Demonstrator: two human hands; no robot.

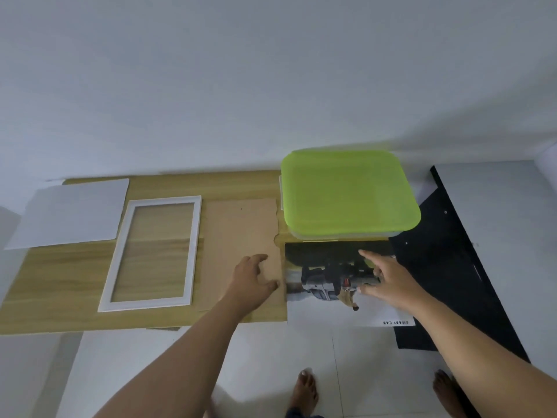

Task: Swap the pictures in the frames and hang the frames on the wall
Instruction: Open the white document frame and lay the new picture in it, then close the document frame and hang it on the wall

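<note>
An empty white frame (153, 251) with clear glazing lies flat on the wooden table (60, 282). Right of it lies a brown cardboard backing board (241, 230). My left hand (253, 279) rests on the board's lower right part, fingers spread. A printed picture of a grey car (325, 285) lies at the table's right end, its bottom edge hanging over the table front. My right hand (388, 279) lies on this picture, fingers spread and pressing down. A white sheet (69, 212) lies at the far left of the table.
A container with a lime green lid (346, 191) stands behind the car picture against the white wall. A black panel (446, 273) lies right of the table. My bare feet (304, 393) stand on the white tiled floor below the table edge.
</note>
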